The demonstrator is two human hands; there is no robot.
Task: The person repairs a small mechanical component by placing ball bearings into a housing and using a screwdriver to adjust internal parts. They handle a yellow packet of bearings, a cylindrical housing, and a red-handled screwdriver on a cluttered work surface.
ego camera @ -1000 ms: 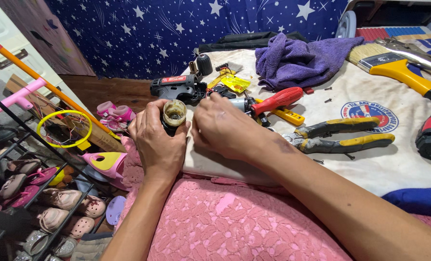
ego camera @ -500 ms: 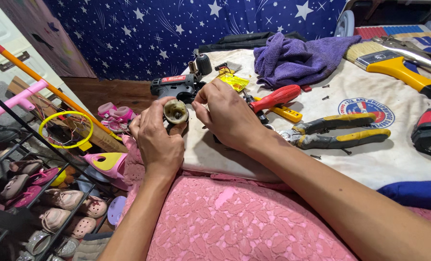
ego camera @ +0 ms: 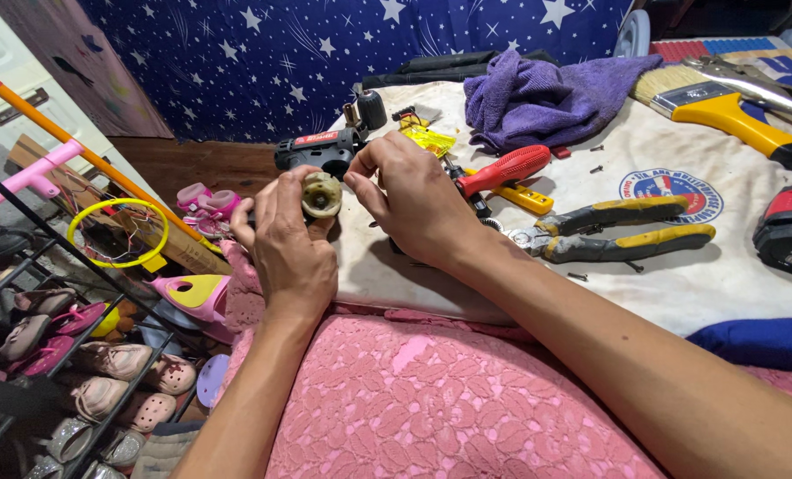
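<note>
left hand [ego camera: 289,248] wraps a small round motor part [ego camera: 321,194] mid-frame; right hand [ego camera: 413,200] pinches its top edge, pliers [ego camera: 618,229] just right.

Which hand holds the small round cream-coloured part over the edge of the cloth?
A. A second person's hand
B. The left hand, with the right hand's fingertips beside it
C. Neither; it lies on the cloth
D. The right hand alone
B: the left hand wraps the round part from below, while the right hand pinches at its right side, above the white cloth.
</note>
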